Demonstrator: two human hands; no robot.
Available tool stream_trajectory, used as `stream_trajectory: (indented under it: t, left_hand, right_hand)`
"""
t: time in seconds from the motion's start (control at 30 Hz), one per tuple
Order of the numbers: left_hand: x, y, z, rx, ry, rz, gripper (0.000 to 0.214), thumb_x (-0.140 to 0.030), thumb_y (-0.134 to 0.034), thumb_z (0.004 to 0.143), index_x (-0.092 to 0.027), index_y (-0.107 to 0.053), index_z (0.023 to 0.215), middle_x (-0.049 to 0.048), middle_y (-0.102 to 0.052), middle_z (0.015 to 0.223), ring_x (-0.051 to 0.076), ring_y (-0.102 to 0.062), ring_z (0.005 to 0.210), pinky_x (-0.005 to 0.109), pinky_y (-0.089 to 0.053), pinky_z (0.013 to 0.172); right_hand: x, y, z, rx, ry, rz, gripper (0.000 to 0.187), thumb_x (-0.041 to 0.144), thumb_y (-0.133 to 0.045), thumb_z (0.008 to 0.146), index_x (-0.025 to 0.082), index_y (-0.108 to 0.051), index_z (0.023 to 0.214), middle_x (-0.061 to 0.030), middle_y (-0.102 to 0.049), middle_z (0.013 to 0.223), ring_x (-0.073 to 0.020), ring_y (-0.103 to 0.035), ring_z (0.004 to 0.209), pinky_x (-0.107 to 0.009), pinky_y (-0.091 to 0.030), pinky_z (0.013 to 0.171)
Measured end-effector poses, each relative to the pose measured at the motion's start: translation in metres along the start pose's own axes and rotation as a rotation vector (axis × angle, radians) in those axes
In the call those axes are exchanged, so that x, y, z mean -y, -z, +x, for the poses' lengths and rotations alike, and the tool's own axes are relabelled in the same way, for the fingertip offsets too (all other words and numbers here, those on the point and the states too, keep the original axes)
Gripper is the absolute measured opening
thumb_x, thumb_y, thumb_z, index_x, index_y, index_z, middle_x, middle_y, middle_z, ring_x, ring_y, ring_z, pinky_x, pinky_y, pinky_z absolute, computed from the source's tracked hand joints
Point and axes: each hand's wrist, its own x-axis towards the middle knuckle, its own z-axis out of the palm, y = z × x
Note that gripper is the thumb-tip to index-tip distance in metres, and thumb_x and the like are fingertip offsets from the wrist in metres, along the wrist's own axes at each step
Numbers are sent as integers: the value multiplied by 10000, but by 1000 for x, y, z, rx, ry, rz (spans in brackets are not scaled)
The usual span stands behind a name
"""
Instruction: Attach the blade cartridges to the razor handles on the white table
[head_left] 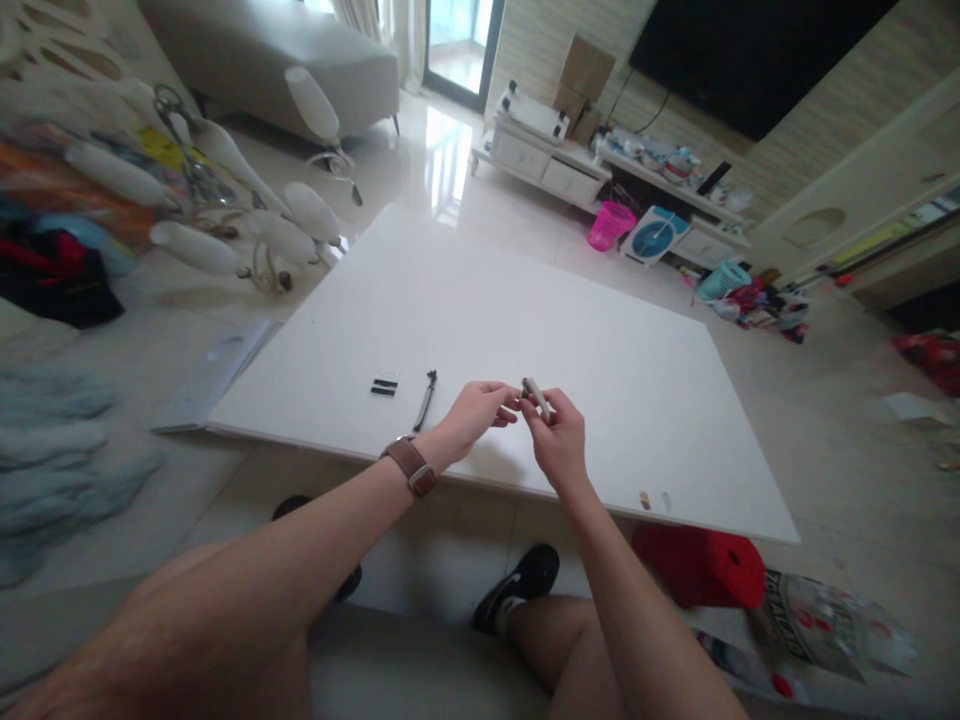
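My right hand (pixel 559 440) is closed on a small white stick-like object with a dark tip (pixel 535 393), held above the near part of a large white board (pixel 600 330). My left hand (pixel 480 412), with a brown watch strap on the wrist, pinches toward the lower end of that object; whether its fingers hold anything of their own I cannot make out. On the board to the left lie a thin dark tool (pixel 425 400) and a small black-and-white striped piece (pixel 384 385). Two tiny bits (pixel 654 499) rest near the board's front edge.
The board lies on a glossy tile floor. A white-shaded chandelier (pixel 225 200) and colourful clutter sit at the left, a red roll (pixel 701 565) and printed bag at the lower right. Pink basket (pixel 609 224), fan and white TV cabinet stand beyond. My shoes are under the board's edge.
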Motion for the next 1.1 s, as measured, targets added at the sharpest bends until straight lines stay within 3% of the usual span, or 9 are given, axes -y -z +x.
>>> stream_trajectory:
  t: [0.1,0.2,0.43,0.6,0.77,1.1]
  left_hand:
    - [-1,-2,1,-16,-20,3,142,-244,-643,784,-138,-737,789,71,-713,844,111,-607,658,266,-451,690]
    - [0,0,1,-11,-22,9,114,-235,-673,768,-144,-732,803,63,-713,836,121,-622,685,271,-452,702]
    - [2,2,2,44,-49,22,152,-274,-745,752,-139,-717,817,59,-691,796,129,-608,704,286,-451,696]
    - [2,1,3,-9,-49,-30,132,-247,-757,753,-135,-711,803,53,-689,772,119,-598,671,286,-446,683]
    - [0,6,5,-112,-59,-121,91,-190,-763,746,-123,-711,780,44,-676,721,125,-616,668,304,-472,729]
    - [1,6,7,-174,-75,-160,133,-202,-797,701,-119,-716,766,41,-673,716,115,-594,665,306,-479,732]
  right_hand:
    - [0,-3,1,-5,-139,111,202,389,-635,889,191,-662,854,29,-563,667,-97,-374,497,-254,-267,462]
    - [-2,-3,2,-1,-181,169,246,434,-668,856,188,-673,844,27,-576,660,-95,-376,490,-252,-265,453]
    - [-1,-2,3,-20,-184,245,236,425,-699,817,189,-687,839,-11,-635,714,-150,-540,620,-269,-386,554]
    - [3,-1,3,-27,-198,234,225,414,-665,837,189,-676,838,-8,-637,735,-132,-493,597,-262,-359,544]
    - [-1,3,1,22,-228,198,378,490,-494,946,183,-696,860,14,-567,619,-125,-432,540,-262,-318,526]
    - [3,3,3,87,-170,50,383,497,-545,933,177,-699,789,30,-502,572,-132,-439,560,-269,-311,546]
